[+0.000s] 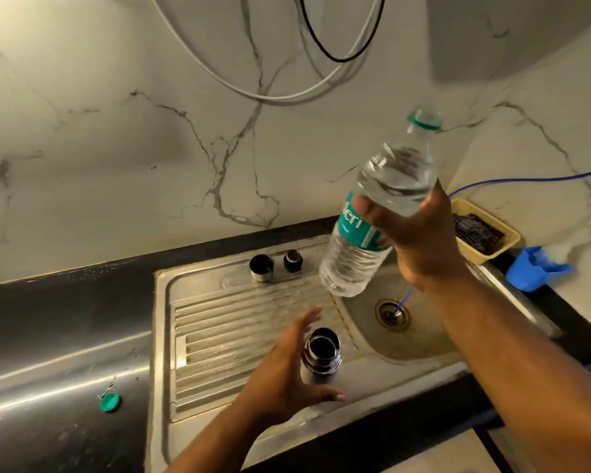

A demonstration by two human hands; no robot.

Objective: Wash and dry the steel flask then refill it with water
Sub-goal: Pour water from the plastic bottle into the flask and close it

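The steel flask [321, 356] stands upright and uncapped on the ribbed drainboard [232, 322] of the steel sink. My left hand [287, 377] is spread beside the flask's left side, fingers straight, gripping nothing. My right hand [413, 233] grips a clear plastic water bottle [376, 213] with a teal label, held in the air above the sink basin, neck up and tilted right, no cap on it. The flask's steel cup lid [261, 267] and its dark stopper [293, 260] stand at the back of the drainboard. A green bottle cap [110, 402] lies on the counter at left.
The sink basin's drain [392, 314] has a thin blue tube [403, 300] running into it. A yellow basket [481, 230] and a blue plastic object [533, 268] sit at the right. White and black cables [321, 63] hang on the marble wall. The dark counter [48, 336] at left is wet.
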